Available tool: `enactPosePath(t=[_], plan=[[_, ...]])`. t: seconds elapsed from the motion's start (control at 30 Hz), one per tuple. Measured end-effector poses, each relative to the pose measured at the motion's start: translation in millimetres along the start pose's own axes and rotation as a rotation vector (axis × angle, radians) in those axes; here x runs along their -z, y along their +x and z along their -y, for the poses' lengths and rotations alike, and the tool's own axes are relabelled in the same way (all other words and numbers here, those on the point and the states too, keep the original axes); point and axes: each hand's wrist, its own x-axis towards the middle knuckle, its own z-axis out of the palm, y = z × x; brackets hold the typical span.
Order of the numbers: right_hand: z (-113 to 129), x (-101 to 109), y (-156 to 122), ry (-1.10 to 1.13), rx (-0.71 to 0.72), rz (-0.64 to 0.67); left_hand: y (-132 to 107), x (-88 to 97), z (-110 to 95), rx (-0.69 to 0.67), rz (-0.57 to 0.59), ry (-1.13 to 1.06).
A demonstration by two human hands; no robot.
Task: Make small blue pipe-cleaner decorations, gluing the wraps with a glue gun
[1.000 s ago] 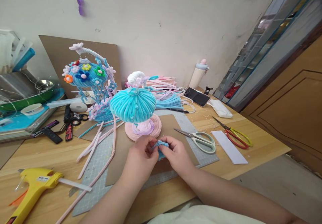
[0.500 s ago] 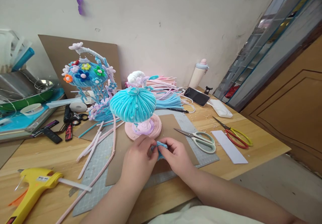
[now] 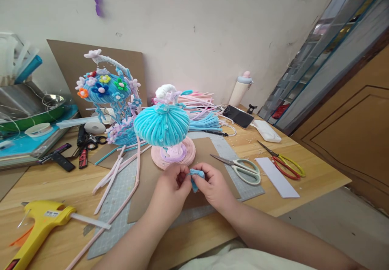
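Observation:
Between my hands, above a brown cardboard sheet (image 3: 142, 199), is a small bent piece of blue pipe cleaner (image 3: 197, 174). My right hand (image 3: 214, 186) pinches it between thumb and fingers. My left hand (image 3: 174, 185) is closed at the piece's left end, its fingertips pressed together; the ends inside the fingers are hidden. Just beyond my hands stands a turquoise ribbed pipe-cleaner lampshade shape (image 3: 161, 125) over a round pink coiled base (image 3: 158, 156). White-handled scissors (image 3: 246, 171) lie to the right of my right hand.
A yellow glue gun (image 3: 45, 221) lies front left, near long pink pipe cleaners (image 3: 121, 209). Red-and-yellow-handled scissors (image 3: 285, 164), a white strip (image 3: 278, 177) and a phone (image 3: 238, 116) are at right. A flower-covered pipe-cleaner lamp (image 3: 106, 90) stands back left.
The blue piece has turned slightly and shows more between my hands. My left fingers have shifted a little away from it. The other things stay in place.

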Motion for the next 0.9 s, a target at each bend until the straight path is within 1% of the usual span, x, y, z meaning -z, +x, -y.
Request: enactPosePath(t=[0.13,0.23,0.37,0.5,0.67,0.8,0.9], plan=[[3,-2,0,0.009,-0.027,-0.023,0,-1.9,2,0.074,0.033,-0.187],[4,-4,-1,0.054,-0.035,-0.022,0,-3.7,2,0.121,0.043,-0.264],[0,-5,1,0.118,-0.032,0.014,2,-6.1,2,0.152,0.043,-0.327],[-3,-1,4,0.054,-0.008,0.010,4,-5.5,6,0.160,0.038,-0.342],[-3,-2,5,0.019,-0.004,-0.018,5,-1.0,6,0.134,0.019,-0.210],[-5,-6,5,0.047,-0.046,-0.008,5,-1.9,1,0.183,0.022,-0.303],[-7,-7,5,0.058,-0.047,-0.001,4,-3.8,-4,0.199,0.028,-0.366]])
